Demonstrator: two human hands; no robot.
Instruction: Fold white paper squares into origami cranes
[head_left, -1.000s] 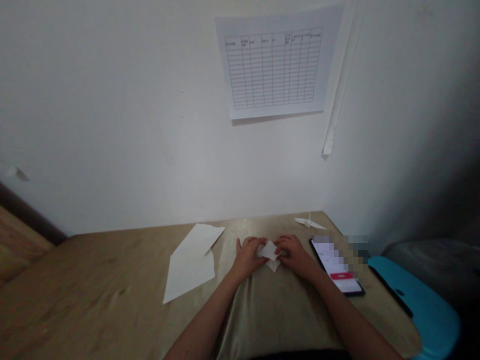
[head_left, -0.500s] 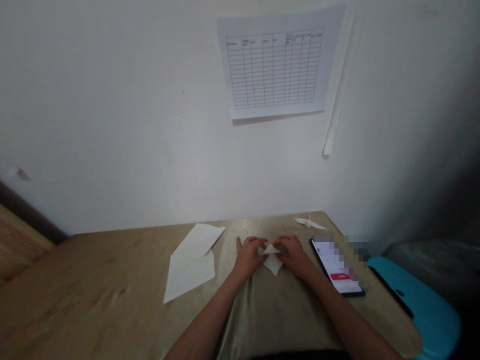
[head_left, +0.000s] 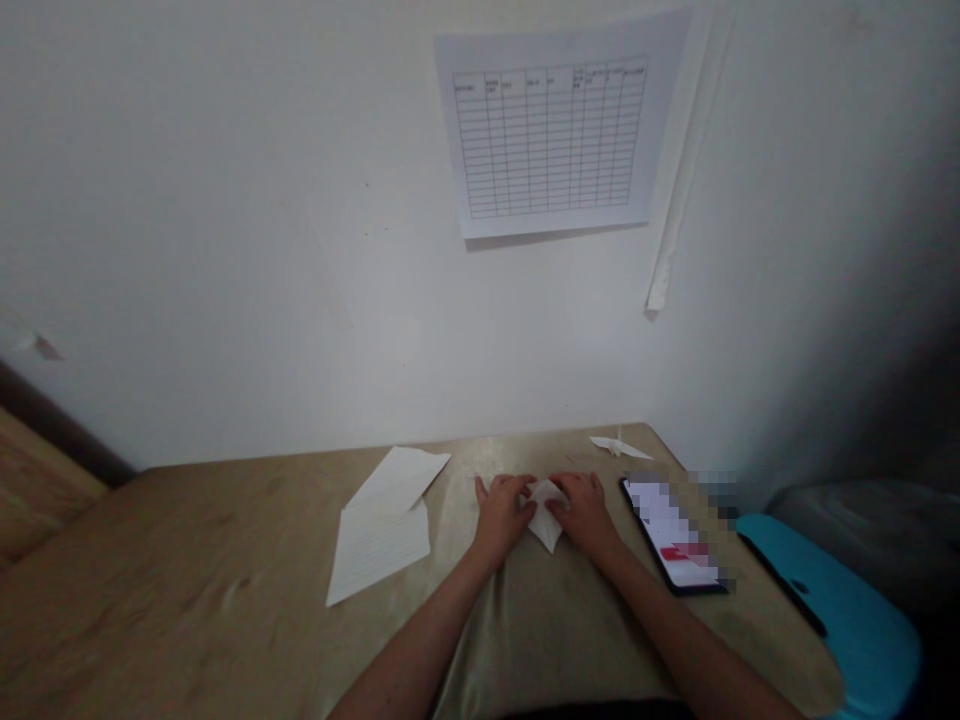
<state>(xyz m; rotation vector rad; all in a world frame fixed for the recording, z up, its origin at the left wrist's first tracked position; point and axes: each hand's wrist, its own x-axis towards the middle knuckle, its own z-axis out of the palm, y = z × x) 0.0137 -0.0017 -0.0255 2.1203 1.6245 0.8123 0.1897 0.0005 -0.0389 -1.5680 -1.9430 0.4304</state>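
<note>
A small folded piece of white paper (head_left: 549, 512), shaped like a diamond with creases, lies on the table between my hands. My left hand (head_left: 504, 510) grips its left edge, thumb and fingers curled on the paper. On the opposite edge, my right hand (head_left: 583, 508) pinches it, its thumb lying over the front face. Fingertips of both hands partly cover the side corners. The lower point of the diamond shows toward me.
Lined paper sheets (head_left: 381, 555) lie left of my hands. A lit phone (head_left: 679, 545) rests at the right, with a torn paper scrap (head_left: 619, 446) behind it. A turquoise object (head_left: 847, 610) stands beyond the right edge. A printed table sheet (head_left: 551, 140) hangs on the wall.
The fold across the paper's upper part has opened out, so more of the diamond's face shows. My right thumb has shifted slightly left onto it; both hands stay at the paper.
</note>
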